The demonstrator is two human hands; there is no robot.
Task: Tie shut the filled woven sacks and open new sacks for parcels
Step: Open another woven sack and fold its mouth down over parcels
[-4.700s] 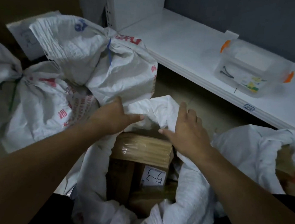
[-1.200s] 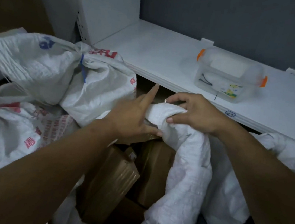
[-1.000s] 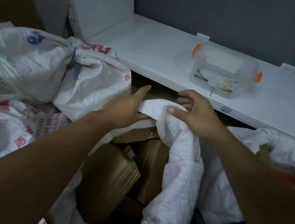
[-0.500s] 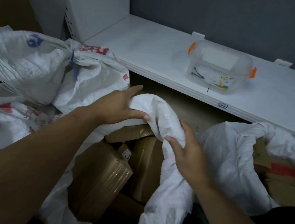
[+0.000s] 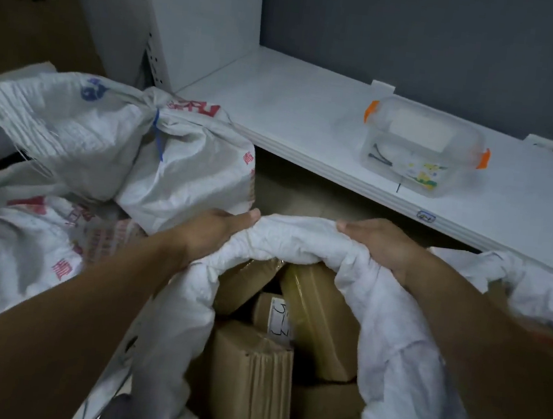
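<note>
A white woven sack (image 5: 398, 368) stands open in front of me, filled with brown cardboard parcels (image 5: 249, 375). Its far rim is bunched into a thick roll. My left hand (image 5: 212, 233) grips the left end of that roll, and my right hand (image 5: 378, 245) grips the right end, fingers curled over the fabric. A tied sack (image 5: 110, 142) with a blue tie (image 5: 159, 140) at its neck lies to the left, on top of another tied sack (image 5: 12, 248) with red print.
A low white shelf (image 5: 280, 106) runs behind the sacks and carries a clear plastic box (image 5: 420, 146) with orange clips. Another open white sack (image 5: 534, 290) sits at the right edge. A white upright panel (image 5: 187, 13) stands at the back left.
My right hand has moved up from the sack's side to its far rim. Both hands now hold the rim, bunched and spread wider between them.
</note>
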